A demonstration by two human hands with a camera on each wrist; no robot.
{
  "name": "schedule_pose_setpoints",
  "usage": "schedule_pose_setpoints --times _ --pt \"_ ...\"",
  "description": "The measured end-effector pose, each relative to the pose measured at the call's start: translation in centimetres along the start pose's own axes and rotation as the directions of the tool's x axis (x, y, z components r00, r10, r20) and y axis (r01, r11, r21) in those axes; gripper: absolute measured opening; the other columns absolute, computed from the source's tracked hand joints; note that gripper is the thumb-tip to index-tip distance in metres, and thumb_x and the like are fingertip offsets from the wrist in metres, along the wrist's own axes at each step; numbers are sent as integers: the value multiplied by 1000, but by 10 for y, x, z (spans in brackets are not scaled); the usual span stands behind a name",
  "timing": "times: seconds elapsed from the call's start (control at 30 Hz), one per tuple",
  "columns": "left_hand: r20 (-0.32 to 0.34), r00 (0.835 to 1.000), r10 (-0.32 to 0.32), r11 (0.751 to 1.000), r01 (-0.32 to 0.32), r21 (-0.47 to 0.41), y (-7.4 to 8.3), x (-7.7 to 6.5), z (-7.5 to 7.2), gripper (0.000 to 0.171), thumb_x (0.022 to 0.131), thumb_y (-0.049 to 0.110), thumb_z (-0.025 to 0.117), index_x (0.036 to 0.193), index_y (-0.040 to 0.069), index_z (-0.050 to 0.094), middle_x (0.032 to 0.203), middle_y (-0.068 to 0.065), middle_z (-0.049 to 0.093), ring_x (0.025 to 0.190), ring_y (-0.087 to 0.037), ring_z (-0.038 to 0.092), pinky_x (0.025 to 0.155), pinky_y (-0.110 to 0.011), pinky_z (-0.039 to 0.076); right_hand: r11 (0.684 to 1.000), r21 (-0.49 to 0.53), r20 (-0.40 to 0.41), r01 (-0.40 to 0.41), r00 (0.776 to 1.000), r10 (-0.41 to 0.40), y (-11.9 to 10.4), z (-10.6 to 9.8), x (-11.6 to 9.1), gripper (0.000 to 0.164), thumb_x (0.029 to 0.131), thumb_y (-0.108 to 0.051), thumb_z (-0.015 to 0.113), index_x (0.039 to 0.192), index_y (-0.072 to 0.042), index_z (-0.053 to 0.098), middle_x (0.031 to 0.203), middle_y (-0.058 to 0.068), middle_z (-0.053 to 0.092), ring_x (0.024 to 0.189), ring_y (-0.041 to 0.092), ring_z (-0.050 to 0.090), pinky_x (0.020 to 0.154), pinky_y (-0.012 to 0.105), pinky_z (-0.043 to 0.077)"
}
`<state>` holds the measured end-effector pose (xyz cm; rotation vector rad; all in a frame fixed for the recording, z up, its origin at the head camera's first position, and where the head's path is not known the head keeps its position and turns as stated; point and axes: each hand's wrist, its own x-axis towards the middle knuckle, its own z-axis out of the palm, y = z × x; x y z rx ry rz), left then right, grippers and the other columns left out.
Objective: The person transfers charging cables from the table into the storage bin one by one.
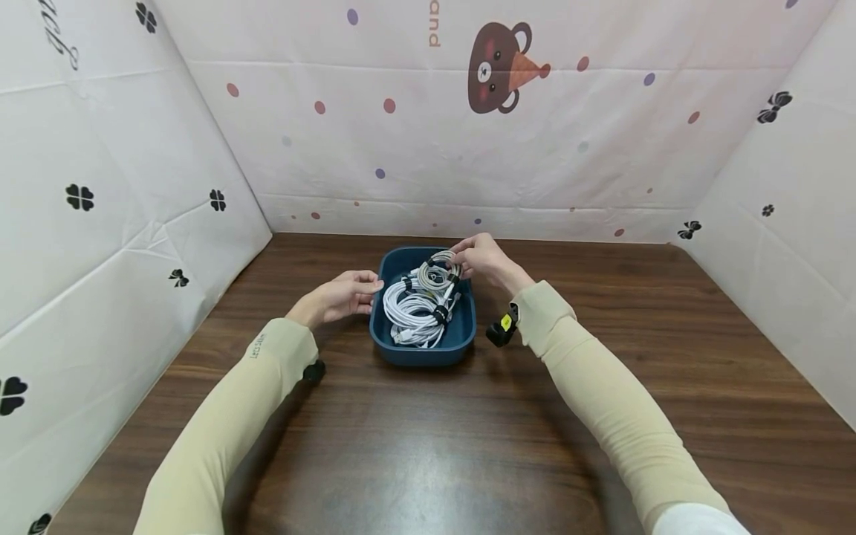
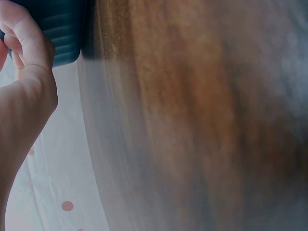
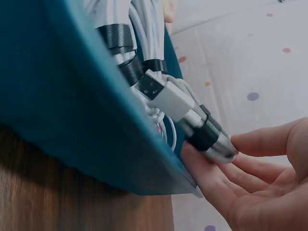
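Observation:
A dark blue plastic bin [image 1: 423, 357] stands on the table, holding coiled white cables [image 1: 414, 316] bound with black straps. At its left rim, my left hand [image 1: 344, 296] grips the edge, its fingers by the outer wall. The left wrist view shows that hand [image 2: 29, 43] against the ribbed side of the bin [image 2: 62, 29]. Over the back right corner, my right hand [image 1: 484, 260] pinches a smaller coiled USB cable [image 1: 435, 273] between thumb and fingers. Its metal plug [image 3: 153, 86] and black strap [image 3: 204, 137] show up close in the right wrist view.
A dark brown wood-grain table [image 1: 414, 446] lies under the bin. Behind it rises a white sheet [image 1: 401, 148] with dots and a bear print; similar sheets close off the left and right sides. Black wrist cameras [image 1: 503, 327] are strapped under the sleeves.

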<state>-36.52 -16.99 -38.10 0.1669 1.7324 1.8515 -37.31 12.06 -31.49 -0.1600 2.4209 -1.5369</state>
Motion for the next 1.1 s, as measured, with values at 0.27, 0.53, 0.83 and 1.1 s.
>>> schedule_pose_setpoints --times 0.27,0.53,0.83,1.1 --pt "4 1000 3 1000 -3 10 1 0 3 9 100 18 53 103 10 50 86 -2 59 73 -14 59 70 -26 56 987 -137 -116 81 989 -97 -1 0 -1 28 98 -10 51 121 2 62 132 19 57 115 31 60 99 41 50" --pt "-5 1000 0 1000 0 18 2 0 5 8 100 18 52 102 10 50 85 -1 59 72 -14 59 69 -26 55 992 28 -167 122 979 -116 2 -9 -7 29 99 -6 47 123 6 59 126 25 60 117 36 60 100 43 49" --pt "-9 1000 10 998 -10 69 1 1 0 11 100 17 53 104 8 49 83 -1 59 71 -14 58 70 -27 55 951 -84 -157 296 939 -306 10 -17 -18 28 101 -13 50 122 1 61 122 22 63 110 34 63 91 34 54" --pt "-156 985 78 908 -6 418 24 -11 7 19 97 19 59 102 4 49 76 -6 54 63 -15 57 64 -32 59 749 -469 -113 468 810 -576 -2 -27 -42 38 101 -28 49 131 -6 57 130 16 62 118 32 59 100 47 46"
